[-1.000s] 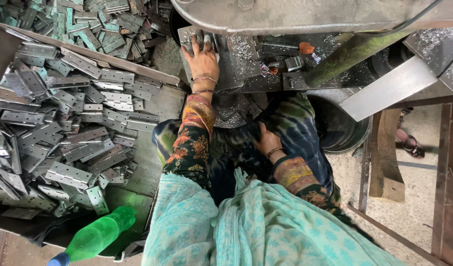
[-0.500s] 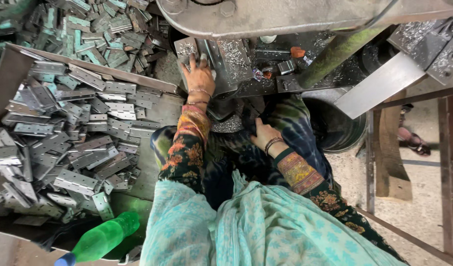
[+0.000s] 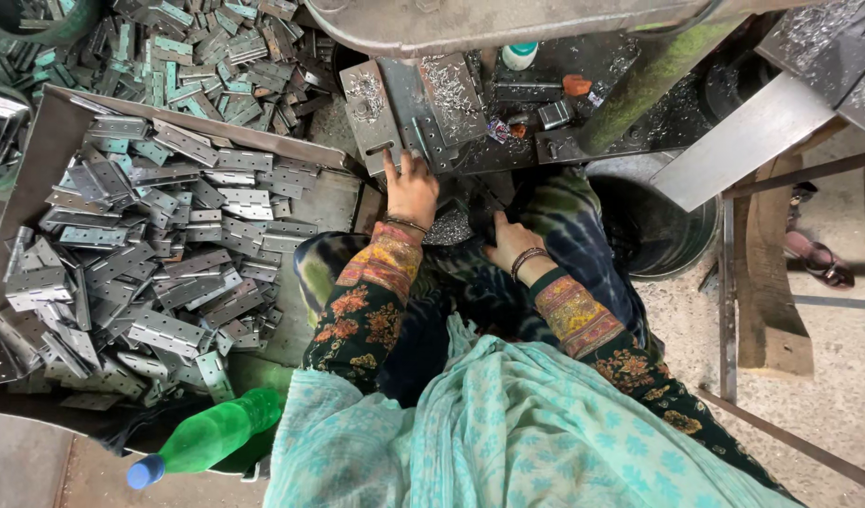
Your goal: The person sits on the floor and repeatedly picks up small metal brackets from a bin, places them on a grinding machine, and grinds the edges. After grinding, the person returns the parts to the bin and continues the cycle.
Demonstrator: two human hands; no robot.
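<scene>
Left hand (image 3: 412, 191) — fingers spread flat, tips resting on the metal plate (image 3: 395, 113) of the press bed at 12 o'clock; nothing gripped. Right hand (image 3: 513, 246) — just right of the left, low by the lap at the machine's dark front edge, fingers curled downward; whether it holds anything cannot be told. Between the two hands: a small heap of bright metal shavings (image 3: 448, 227). Tray of hinges (image 3: 150, 254) — a shallow steel tray at 9 o'clock of the hands, piled with flat grey hinge leaves lying at all angles, its near corner just beside the left forearm. More hinges (image 3: 197, 47) loose on the floor beyond the tray, at 11 o'clock. Green plastic bottle (image 3: 207, 437) with blue cap, lying on its side at 7 o'clock. Dark round bucket (image 3: 672, 226) at 3 o'clock, under a slanting steel bar (image 3: 743, 141). Small white-and-teal bottle (image 3: 519, 56) upright on the machine at 1 o'clock.
</scene>
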